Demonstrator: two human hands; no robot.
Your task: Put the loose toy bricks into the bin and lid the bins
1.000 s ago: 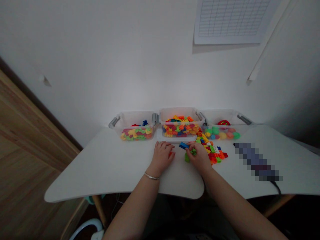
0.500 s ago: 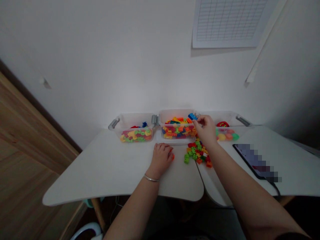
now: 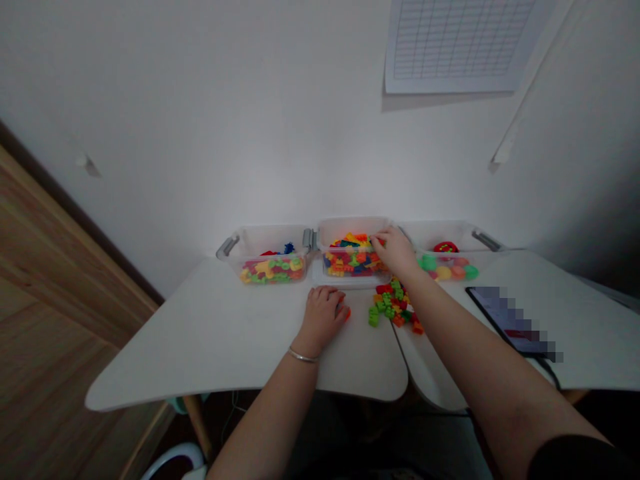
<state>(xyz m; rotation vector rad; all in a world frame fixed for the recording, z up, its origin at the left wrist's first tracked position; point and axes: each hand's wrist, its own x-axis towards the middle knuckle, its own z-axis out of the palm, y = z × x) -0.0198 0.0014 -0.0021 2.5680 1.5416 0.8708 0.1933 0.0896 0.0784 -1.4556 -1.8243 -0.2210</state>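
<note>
Silvery bangle (image 3: 303, 357), seemingly black sleeve (image 3: 575, 459)

White surface (image 3: 210, 347). On it: left clear bin (image 3: 273, 237), right clear bin (image 3: 425, 233), white flat piece (image 3: 353, 283) under middle bin (image 3: 353, 228), loose toy blocks (image 3: 385, 305), dark-edged device (image 3: 500, 317) with cable (image 3: 551, 372).

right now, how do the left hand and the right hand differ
The left hand rests on the table by an orange block; the right hand is farther forward, at the middle bin. The left hand has a bracelet at its wrist; the right hand has none. Both are curled.
</note>
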